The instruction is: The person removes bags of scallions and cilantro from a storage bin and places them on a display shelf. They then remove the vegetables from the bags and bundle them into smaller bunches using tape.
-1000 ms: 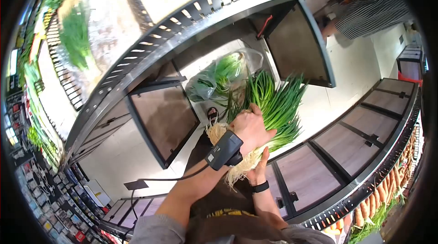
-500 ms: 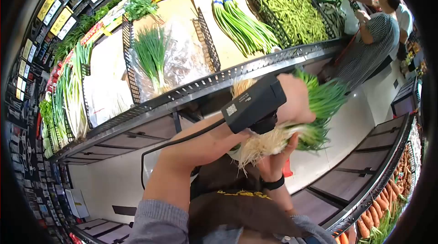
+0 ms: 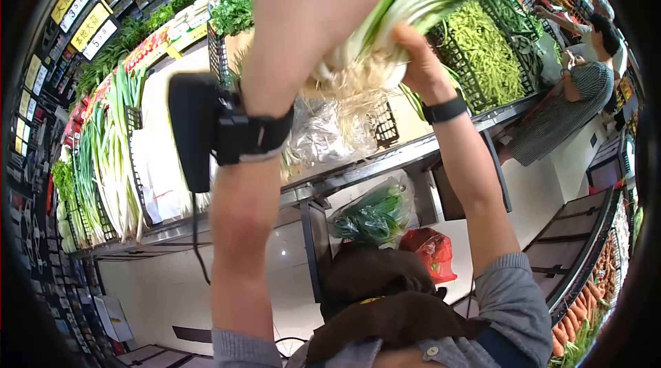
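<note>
A large bunch of scallions (image 3: 392, 37) is raised over the vegetable display, its pale root ends toward me and its green tops pointing away to the upper right. My left hand (image 3: 303, 30) grips it from the left, thumb lying over the stalks; a black device is strapped to that wrist. On the right side, my right hand (image 3: 423, 65) is closed around the white stalks, with a dark band at its wrist. Below the roots lies a clear plastic sheet (image 3: 320, 134) in the display. The hands and the bunch cover the small green bunch behind them.
Left on the stand are long leeks (image 3: 113, 154); green beans (image 3: 485, 55) fill a black crate at right. Under the stand's metal edge sit a bag of greens (image 3: 375, 213) and a red bag (image 3: 430, 254). Another person (image 3: 568, 106) stands at right. Carrots (image 3: 575, 316) lie lower right.
Both hands have lifted the scallions from in front of the stand up and forward over it. My left hand has swung left, the arms are no longer crossed, and the bags underneath are now visible.
</note>
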`<action>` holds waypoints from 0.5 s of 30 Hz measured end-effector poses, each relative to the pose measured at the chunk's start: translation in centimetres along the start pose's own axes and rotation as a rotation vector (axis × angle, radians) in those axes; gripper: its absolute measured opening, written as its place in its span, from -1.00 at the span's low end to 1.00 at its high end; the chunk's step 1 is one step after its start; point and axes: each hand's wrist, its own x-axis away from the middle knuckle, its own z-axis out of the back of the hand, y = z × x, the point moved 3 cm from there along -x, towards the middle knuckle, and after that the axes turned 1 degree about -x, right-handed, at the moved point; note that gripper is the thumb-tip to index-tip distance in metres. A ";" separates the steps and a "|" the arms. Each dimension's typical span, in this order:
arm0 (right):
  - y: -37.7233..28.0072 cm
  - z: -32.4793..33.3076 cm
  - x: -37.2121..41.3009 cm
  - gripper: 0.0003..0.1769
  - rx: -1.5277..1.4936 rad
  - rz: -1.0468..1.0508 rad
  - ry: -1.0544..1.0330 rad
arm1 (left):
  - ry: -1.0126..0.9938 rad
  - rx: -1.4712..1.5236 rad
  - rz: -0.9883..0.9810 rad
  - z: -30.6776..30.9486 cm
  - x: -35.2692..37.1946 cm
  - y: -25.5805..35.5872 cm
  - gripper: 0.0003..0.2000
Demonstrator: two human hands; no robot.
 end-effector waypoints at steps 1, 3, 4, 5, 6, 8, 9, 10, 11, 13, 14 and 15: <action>2.2 1.8 -1.4 -0.61 0.009 -0.098 -0.119 | 0.083 0.025 0.095 -2.1 0.0 -3.7 -0.22; 7.3 5.2 -2.3 -0.60 0.134 -0.326 -0.068 | 0.227 0.003 0.220 -7.3 0.9 -10.5 -0.10; 10.2 6.8 -2.4 -0.59 0.208 -0.392 -0.047 | 0.293 -0.041 0.245 -10.1 1.9 -13.3 -0.06; 12.7 8.0 -1.9 -0.51 0.284 -0.491 -0.036 | 0.239 0.010 0.370 -13.0 3.2 -15.8 -0.04; 15.1 9.4 -1.1 -0.43 0.367 -0.585 -0.026 | 0.191 0.062 0.489 -15.8 4.7 -18.0 -0.03; 23.3 14.6 1.8 -0.22 0.265 -0.682 0.005 | 0.047 0.186 0.706 -22.7 8.2 -22.6 -0.03; 22.6 13.6 3.0 -0.10 0.386 -0.870 0.132 | -0.014 0.187 0.740 -26.9 10.7 -25.2 -0.03; 21.6 12.5 4.1 0.02 0.506 -1.060 0.263 | -0.077 0.188 0.775 -29.5 12.5 -26.8 -0.03; 22.3 13.2 4.7 0.14 0.475 -1.001 0.369 | -0.094 0.190 0.782 -29.5 12.8 -26.7 -0.03; 21.2 13.4 4.9 0.15 0.662 -0.940 0.281 | -0.015 0.425 0.706 -27.9 14.0 -25.6 -0.01; 19.9 13.4 5.2 0.13 0.876 -0.918 0.274 | -0.066 0.471 0.707 -27.2 14.2 -25.7 -0.07; 19.3 14.4 5.5 0.08 0.906 -0.845 0.280 | -0.054 0.433 0.706 -27.0 14.7 -26.7 -0.16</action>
